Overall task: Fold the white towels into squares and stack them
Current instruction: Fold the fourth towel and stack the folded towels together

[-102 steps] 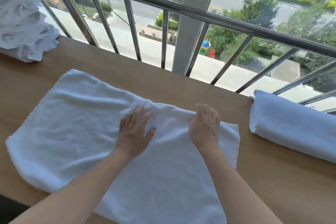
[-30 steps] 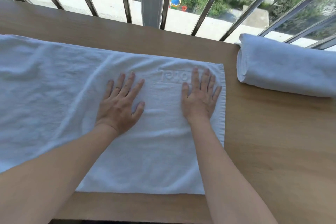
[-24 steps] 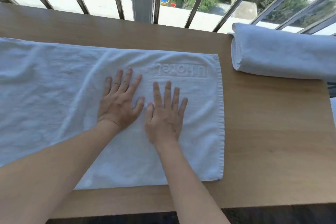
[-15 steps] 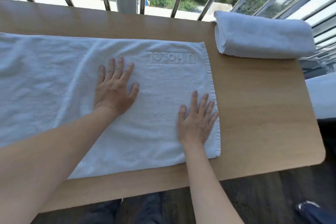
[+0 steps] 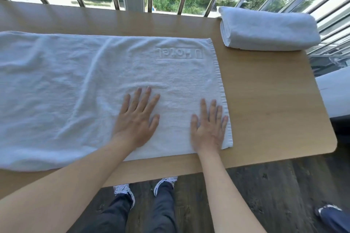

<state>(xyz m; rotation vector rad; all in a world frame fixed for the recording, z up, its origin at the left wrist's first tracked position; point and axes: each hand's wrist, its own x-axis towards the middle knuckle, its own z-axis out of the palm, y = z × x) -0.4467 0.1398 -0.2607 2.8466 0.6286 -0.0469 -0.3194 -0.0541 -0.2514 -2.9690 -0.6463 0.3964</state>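
Two risks start under your fingers: pressed flat, they can drag the pile into fresh ridges, and a fold begun over the creases left of your left hand would likely come out skewed. Both hands lie released, fingers straight and slightly spread, palms down on the white towel, gripping nothing. Your right hand sits just inside the towel's right hem. Beyond that hem is bare table; farther right, away from you, rests the folded towel, well apart.
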